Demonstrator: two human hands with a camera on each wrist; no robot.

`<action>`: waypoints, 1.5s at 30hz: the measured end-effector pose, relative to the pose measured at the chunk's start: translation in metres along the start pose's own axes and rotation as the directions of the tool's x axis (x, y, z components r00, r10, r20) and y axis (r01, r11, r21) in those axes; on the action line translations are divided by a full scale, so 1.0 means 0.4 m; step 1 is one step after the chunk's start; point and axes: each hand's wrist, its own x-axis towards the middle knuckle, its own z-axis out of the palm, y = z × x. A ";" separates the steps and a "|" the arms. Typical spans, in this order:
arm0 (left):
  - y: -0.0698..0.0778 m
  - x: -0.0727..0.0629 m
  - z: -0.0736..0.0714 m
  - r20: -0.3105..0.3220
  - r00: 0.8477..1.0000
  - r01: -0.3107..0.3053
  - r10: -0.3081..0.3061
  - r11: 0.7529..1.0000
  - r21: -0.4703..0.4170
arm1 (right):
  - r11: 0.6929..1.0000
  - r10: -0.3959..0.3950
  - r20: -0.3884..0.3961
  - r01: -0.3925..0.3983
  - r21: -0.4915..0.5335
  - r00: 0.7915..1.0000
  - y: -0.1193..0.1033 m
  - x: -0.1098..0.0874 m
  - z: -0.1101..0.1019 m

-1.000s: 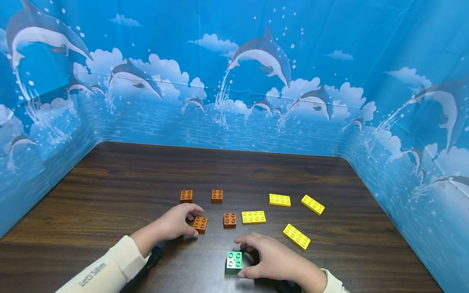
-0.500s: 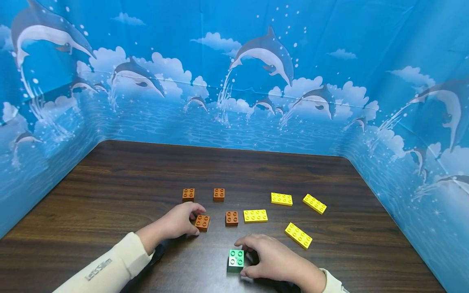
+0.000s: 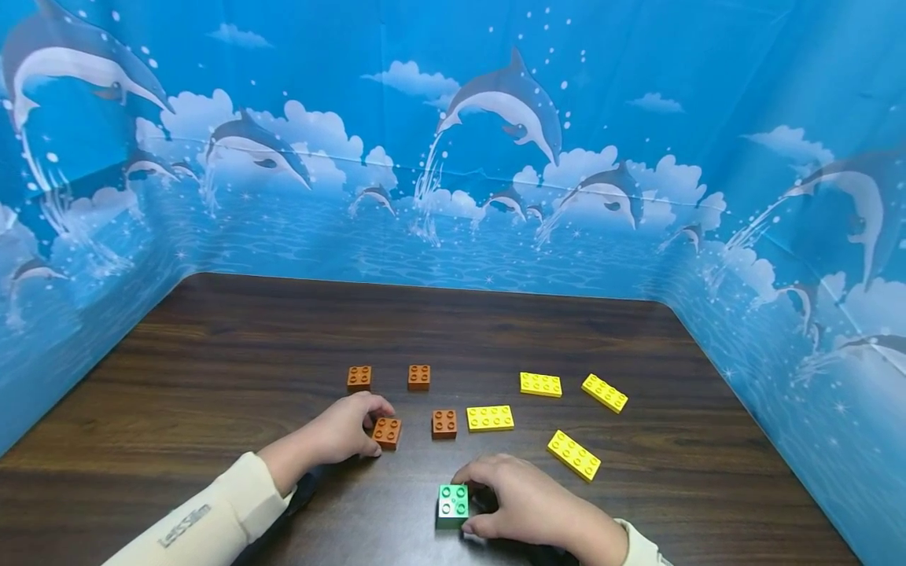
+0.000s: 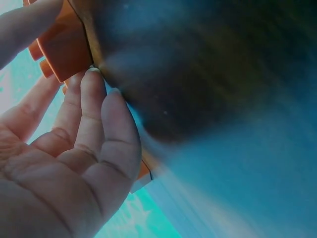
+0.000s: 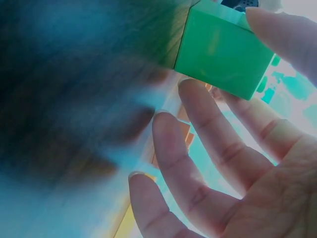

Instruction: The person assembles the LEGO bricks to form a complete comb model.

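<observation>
My left hand (image 3: pixel 347 428) holds an orange-brown toy building brick (image 3: pixel 386 433) with two rows of studs, thumb at its near side and fingers behind. In the left wrist view the brick (image 4: pixel 67 44) sits between thumb and fingertips. A taller green toy building brick (image 3: pixel 452 509) stands on the table close to me. My right hand (image 3: pixel 524 503) pinches it from the right, thumb at the near corner and index finger at the back. In the right wrist view the thumb touches the green brick (image 5: pixel 225 49), while the other fingers spread below it.
Orange-brown bricks lie farther back (image 3: pixel 359 378), (image 3: pixel 419 377) and between the hands (image 3: pixel 443 424). Several long yellow bricks lie to the right, one (image 3: pixel 490 418) beside an orange-brown brick and another (image 3: pixel 574 455) beyond my right hand. A blue dolphin-print curtain (image 3: pixel 453 196) surrounds the dark wooden table (image 3: pixel 283 330).
My right index finger has come down against the back of the green brick. The left hand and the bricks stay in place; the head view sways slightly.
</observation>
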 end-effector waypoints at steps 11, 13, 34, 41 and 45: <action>-0.002 0.000 0.007 -0.001 1.000 0.007 -0.008 1.000 -0.003 | 0.999 0.045 0.022 -0.045 -0.016 0.999 -0.005 -0.002 0.006; -0.002 0.001 0.008 -0.004 1.000 0.001 -0.001 1.000 0.000 | 0.999 0.046 0.019 -0.045 -0.023 0.999 -0.004 -0.003 0.007; 0.003 0.005 0.003 0.002 1.000 -0.005 0.005 1.000 0.009 | 0.999 0.038 0.014 -0.038 -0.024 0.999 0.000 -0.001 0.005; 0.000 0.002 -0.005 -0.002 1.000 -0.021 0.021 1.000 -0.016 | 0.999 0.029 0.011 -0.029 -0.033 1.000 -0.002 0.005 0.002; 0.001 0.001 -0.010 -0.007 0.999 -0.044 0.044 0.998 -0.035 | 0.999 0.021 0.008 -0.021 -0.040 1.000 -0.001 0.007 0.000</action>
